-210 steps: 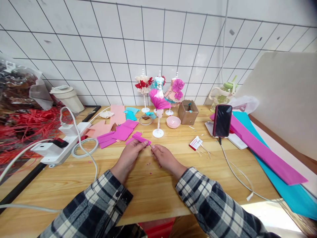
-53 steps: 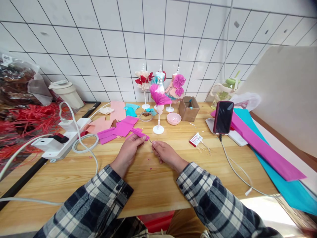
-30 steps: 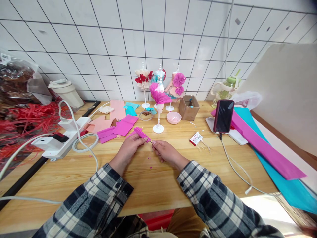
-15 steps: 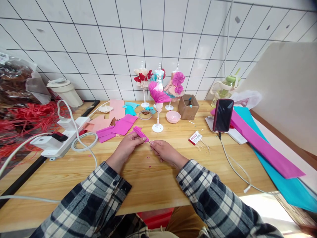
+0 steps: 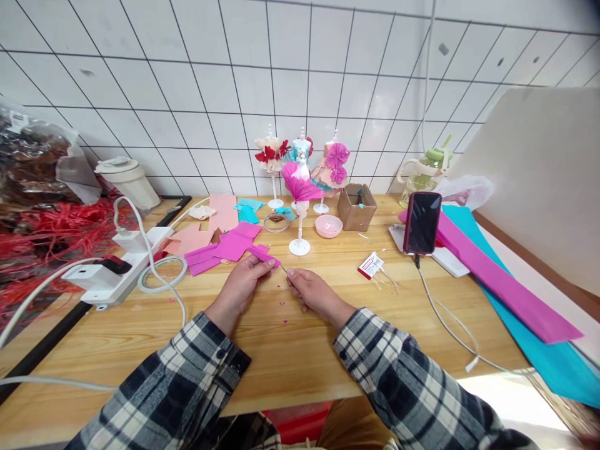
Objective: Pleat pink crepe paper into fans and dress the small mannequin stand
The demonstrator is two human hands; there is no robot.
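A folded strip of magenta crepe paper [image 5: 260, 252] is pinched in my left hand [image 5: 244, 282], its free end sticking out up and to the left. From the closed fingers of my right hand [image 5: 312, 287] a thin, pointed tool [image 5: 283, 269] reaches towards the paper's right end; its kind is mostly hidden by the hand. Tiny magenta scraps [image 5: 282, 304] lie on the table below and between both hands. Just beyond them stands a small white dress form [image 5: 300, 247] wearing a fanned magenta crepe skirt [image 5: 300, 185].
Three decorated dress forms [image 5: 274, 150] stand by the tiled wall. Nearby are a pink bowl [image 5: 329, 227], a cardboard box [image 5: 357, 212] and a needle packet [image 5: 371, 265]. Magenta sheets [image 5: 237, 241] and a power strip [image 5: 126, 269] lie left; a phone [image 5: 422, 222] and long paper sheets [image 5: 510, 278] sit right.
The magenta strip in my left hand has tilted flatter, and its free end has swung lower and left. My right hand stays close to its right end. The view has shifted slightly.
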